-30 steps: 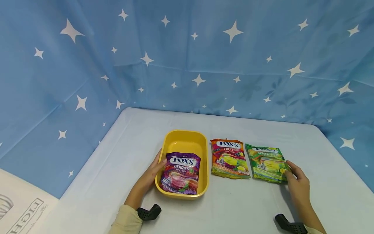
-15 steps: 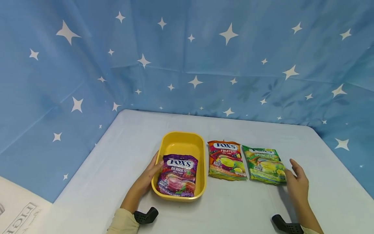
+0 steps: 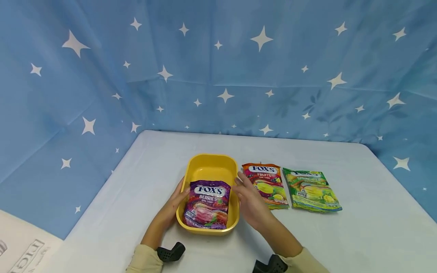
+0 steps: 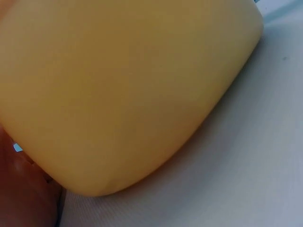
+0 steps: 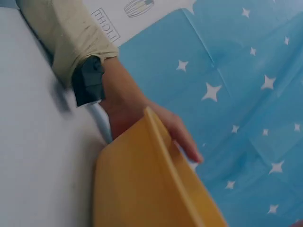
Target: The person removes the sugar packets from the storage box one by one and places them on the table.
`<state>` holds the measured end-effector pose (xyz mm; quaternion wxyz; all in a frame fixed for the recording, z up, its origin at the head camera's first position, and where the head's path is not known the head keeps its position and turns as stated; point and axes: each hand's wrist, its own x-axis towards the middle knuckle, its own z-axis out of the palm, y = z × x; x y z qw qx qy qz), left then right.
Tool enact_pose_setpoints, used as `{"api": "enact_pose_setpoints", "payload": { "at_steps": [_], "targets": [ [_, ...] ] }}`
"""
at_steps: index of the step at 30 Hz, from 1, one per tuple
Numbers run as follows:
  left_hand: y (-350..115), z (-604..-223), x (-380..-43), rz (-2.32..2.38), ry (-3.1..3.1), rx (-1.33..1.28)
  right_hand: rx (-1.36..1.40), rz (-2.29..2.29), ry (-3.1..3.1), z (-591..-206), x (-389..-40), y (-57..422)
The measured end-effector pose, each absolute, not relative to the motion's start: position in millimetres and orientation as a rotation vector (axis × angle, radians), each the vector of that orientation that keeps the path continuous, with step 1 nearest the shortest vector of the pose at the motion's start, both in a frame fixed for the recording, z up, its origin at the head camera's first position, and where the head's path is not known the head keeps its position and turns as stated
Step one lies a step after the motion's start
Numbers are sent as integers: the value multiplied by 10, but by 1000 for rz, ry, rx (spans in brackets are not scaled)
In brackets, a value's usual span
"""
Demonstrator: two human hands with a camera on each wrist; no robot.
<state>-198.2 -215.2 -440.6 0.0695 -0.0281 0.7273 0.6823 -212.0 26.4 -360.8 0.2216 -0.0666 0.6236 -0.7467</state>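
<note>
A yellow plastic tray (image 3: 211, 167) lies on the white-covered table with a purple Fox's Berries candy bag (image 3: 208, 206) in its near part. My left hand (image 3: 172, 204) grips the tray's left rim, thumb over the edge and fingers along the outer wall. That hand (image 5: 130, 97) also shows in the right wrist view. At the right rim is my right hand (image 3: 250, 201), its fingers loosely bent and holding nothing. It partly covers an orange-red Fox's Fruits bag (image 3: 268, 182). The tray's outer wall (image 4: 128, 94) fills most of the left wrist view.
A green Fox's Spring Tea bag (image 3: 312, 191) lies flat to the right of the Fruits bag. Behind the table (image 3: 164, 151) hangs a blue curtain (image 3: 218, 68) with white stars. A pale printed cloth (image 3: 27, 242) shows at the lower left.
My right hand has left the green bag and moved left to the tray's right rim. The left hand keeps its hold on the tray. All the bags stay in place.
</note>
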Motion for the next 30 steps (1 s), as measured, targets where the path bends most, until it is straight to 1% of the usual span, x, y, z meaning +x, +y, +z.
{"api": "enact_pose_setpoints", "payload": {
  "at_steps": [5, 8, 11, 13, 18, 25, 30],
  "targets": [
    [-2126, -4417, -2010, 2044, 2188, -82, -217, -1987, 1942, -3536, -2032, 100],
    [-2119, -4401, -2038, 2039, 2192, -85, -106, -1932, 1913, -3570, -2051, 28],
    [-2082, -4404, -2049, 2033, 2192, -80, 45, -1879, 1900, -3702, -2098, -45],
    [-2051, -4418, -2045, 2028, 2200, -79, 79, -1869, 1906, -3795, -2123, -73],
    [-2038, -4438, -2017, 2010, 2216, -102, 31, -1899, 1870, -3892, -2120, -82],
    [-2109, -4425, -1990, 2022, 2231, -129, -67, -2073, 1708, -3908, -2106, -130],
    [-2148, -4427, -1979, 2013, 2238, -137, -129, -2071, 1649, -3913, -2123, -150]
  ]
}}
